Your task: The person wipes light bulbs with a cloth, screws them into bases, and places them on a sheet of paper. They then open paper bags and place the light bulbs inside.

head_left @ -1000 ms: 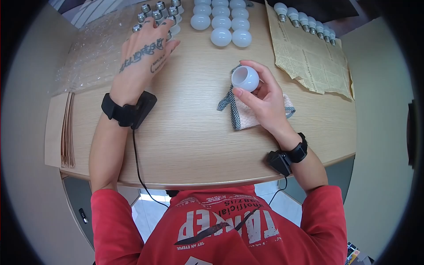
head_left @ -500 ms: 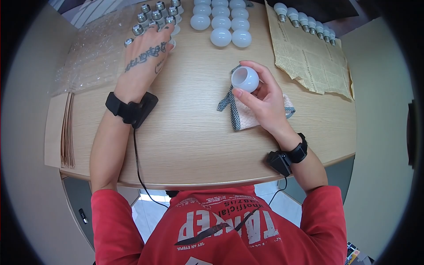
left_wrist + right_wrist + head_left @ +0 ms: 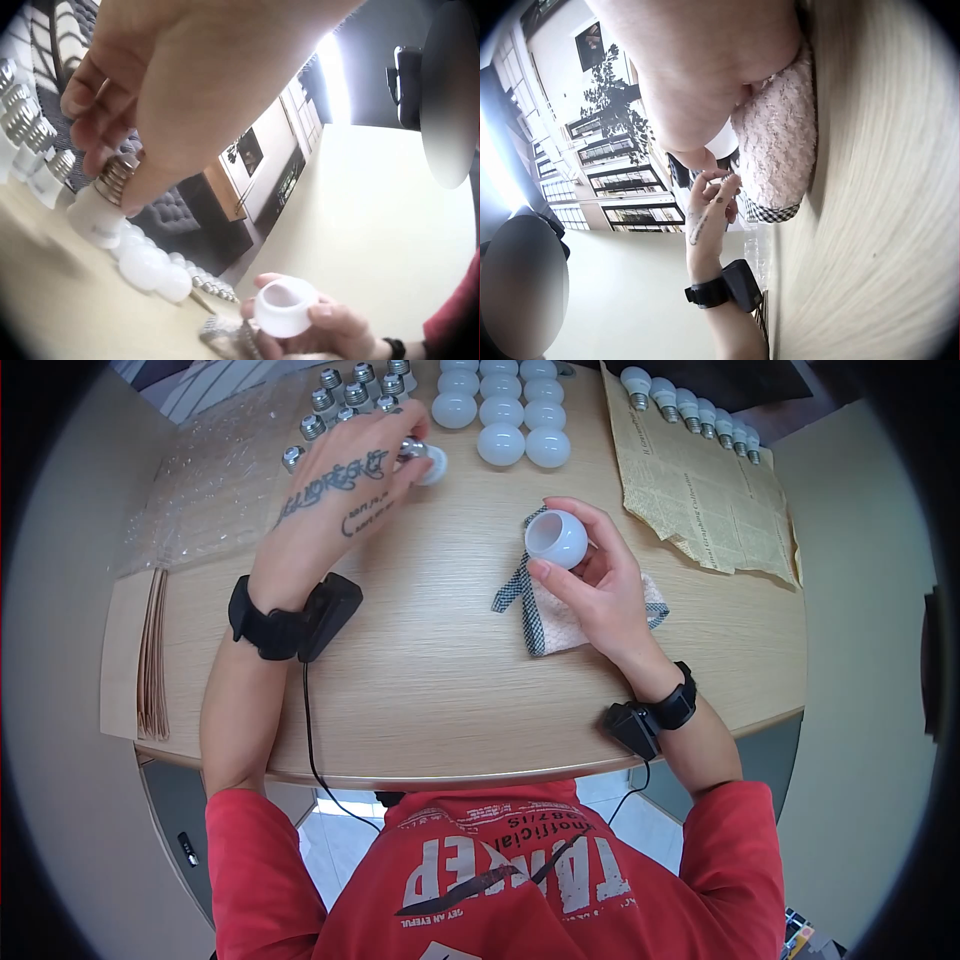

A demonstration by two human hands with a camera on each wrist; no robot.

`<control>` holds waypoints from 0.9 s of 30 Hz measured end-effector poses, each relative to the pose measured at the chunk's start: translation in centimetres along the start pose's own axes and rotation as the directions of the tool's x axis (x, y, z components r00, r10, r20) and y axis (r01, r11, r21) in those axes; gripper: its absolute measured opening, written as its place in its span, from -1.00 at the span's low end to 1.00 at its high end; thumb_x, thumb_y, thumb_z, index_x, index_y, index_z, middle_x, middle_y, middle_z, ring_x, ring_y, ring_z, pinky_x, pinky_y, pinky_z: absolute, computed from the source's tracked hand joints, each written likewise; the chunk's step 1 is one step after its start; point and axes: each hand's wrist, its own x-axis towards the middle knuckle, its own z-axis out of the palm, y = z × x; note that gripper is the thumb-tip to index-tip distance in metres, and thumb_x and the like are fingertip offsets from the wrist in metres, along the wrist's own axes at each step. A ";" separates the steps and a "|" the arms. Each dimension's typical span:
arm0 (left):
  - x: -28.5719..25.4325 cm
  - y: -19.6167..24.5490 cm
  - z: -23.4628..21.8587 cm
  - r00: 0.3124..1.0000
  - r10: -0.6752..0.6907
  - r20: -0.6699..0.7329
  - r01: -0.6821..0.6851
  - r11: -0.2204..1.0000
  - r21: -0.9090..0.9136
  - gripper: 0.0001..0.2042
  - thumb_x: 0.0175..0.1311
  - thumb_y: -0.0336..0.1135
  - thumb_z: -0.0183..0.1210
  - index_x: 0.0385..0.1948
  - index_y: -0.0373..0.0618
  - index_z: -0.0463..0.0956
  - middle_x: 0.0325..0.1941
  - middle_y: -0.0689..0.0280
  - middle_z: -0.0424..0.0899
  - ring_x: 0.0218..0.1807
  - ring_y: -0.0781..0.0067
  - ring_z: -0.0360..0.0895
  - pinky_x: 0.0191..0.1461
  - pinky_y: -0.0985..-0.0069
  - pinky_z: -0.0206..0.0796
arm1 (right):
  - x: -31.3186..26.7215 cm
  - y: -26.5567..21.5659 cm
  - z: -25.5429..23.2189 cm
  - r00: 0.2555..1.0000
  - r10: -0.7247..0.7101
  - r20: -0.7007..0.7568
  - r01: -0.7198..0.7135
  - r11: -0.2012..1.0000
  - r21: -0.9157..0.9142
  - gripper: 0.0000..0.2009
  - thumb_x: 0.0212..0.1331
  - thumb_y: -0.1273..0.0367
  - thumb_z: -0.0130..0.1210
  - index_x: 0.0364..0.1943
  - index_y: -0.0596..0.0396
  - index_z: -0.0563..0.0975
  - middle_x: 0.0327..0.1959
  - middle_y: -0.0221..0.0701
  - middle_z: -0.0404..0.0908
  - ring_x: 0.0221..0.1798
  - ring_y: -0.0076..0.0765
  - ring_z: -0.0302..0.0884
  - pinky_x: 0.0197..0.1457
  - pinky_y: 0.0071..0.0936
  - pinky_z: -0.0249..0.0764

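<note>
Left hand [image 3: 345, 475] pinching tilted bulb base [image 3: 96, 217], threads [image 3: 117, 178] up, right hand [image 3: 608, 588] holding globe [image 3: 570, 546], mouth [image 3: 545, 534] leftward

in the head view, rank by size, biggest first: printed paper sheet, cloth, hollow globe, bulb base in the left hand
1. Printed paper sheet
2. Cloth, though partly covered
3. Hollow globe
Unranked: bulb base, partly hidden, so unsure against the globe
</note>
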 end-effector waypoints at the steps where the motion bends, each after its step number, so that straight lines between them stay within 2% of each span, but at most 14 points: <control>1: 0.1 0.4 -0.1 1.000 -0.005 0.018 0.006 0.998 -0.069 -0.78 0.30 -0.22 0.23 -0.13 -0.04 0.48 -0.43 0.26 0.59 -0.38 0.32 0.54 -0.29 0.39 0.35 | 0.0 0.0 0.0 1.000 0.002 0.001 -0.002 1.000 0.006 -0.44 0.17 0.42 0.30 0.26 0.13 0.34 -0.08 -0.39 0.56 -0.05 -0.55 0.54 0.03 -0.56 0.48; 3: 0.3 1.5 -0.2 0.998 -0.012 0.054 0.023 0.979 -0.204 -0.78 0.28 -0.19 0.26 -0.17 -0.03 0.49 -0.49 0.34 0.55 -0.46 0.52 0.46 -0.35 0.52 0.29 | 0.0 0.1 0.0 1.000 -0.002 -0.001 0.002 1.000 0.008 -0.44 0.17 0.43 0.30 0.26 0.13 0.34 -0.08 -0.39 0.56 -0.04 -0.54 0.54 0.04 -0.56 0.47; 6: 0.4 3.0 -1.3 0.987 -0.035 0.160 0.093 0.924 -0.371 -0.79 0.27 -0.18 0.27 -0.21 -0.02 0.50 -0.52 0.47 0.47 -0.49 0.70 0.35 -0.39 0.66 0.15 | 0.0 0.1 -0.1 1.000 0.002 -0.001 -0.002 1.000 0.015 -0.44 0.17 0.43 0.30 0.26 0.13 0.34 -0.06 -0.39 0.55 -0.02 -0.53 0.53 0.06 -0.55 0.47; 12: 0.2 3.6 -0.5 0.960 -0.001 0.279 0.180 0.766 -0.617 -0.76 0.27 -0.16 0.28 -0.19 -0.03 0.48 -0.52 0.55 0.40 -0.46 0.74 0.30 -0.39 0.67 0.08 | 0.1 0.2 0.0 1.000 -0.010 -0.004 0.010 0.999 0.052 -0.43 0.17 0.44 0.29 0.26 0.13 0.32 0.04 -0.33 0.52 0.06 -0.48 0.51 0.12 -0.50 0.47; 18: 0.0 4.6 -0.3 0.923 -0.021 0.383 0.266 0.756 -0.598 -0.74 0.30 -0.10 0.25 -0.18 -0.02 0.46 -0.48 0.54 0.47 -0.44 0.73 0.30 -0.37 0.67 0.08 | 0.0 0.2 0.0 1.000 -0.019 0.015 0.018 0.994 0.105 -0.43 0.18 0.45 0.28 0.26 0.14 0.31 0.10 -0.31 0.48 0.13 -0.46 0.49 0.18 -0.48 0.44; 24: -0.2 4.3 0.8 0.925 -0.003 0.379 0.281 0.677 -0.680 -0.72 0.35 -0.08 0.20 -0.12 -0.01 0.43 -0.39 0.48 0.59 -0.44 0.71 0.34 -0.35 0.66 0.15 | 0.0 0.3 -0.1 0.999 -0.027 0.025 0.023 0.989 0.146 -0.43 0.20 0.44 0.28 0.27 0.14 0.29 0.11 -0.31 0.46 0.15 -0.45 0.46 0.20 -0.47 0.42; 27: -0.2 4.4 0.9 0.909 0.008 0.417 0.319 0.630 -0.708 -0.75 0.38 -0.10 0.17 -0.10 -0.02 0.43 -0.43 0.48 0.56 -0.44 0.71 0.36 -0.35 0.67 0.16 | -0.1 0.2 -0.2 1.000 -0.002 0.030 -0.003 0.984 0.179 -0.43 0.21 0.43 0.27 0.28 0.14 0.28 0.10 -0.31 0.45 0.14 -0.45 0.46 0.20 -0.46 0.41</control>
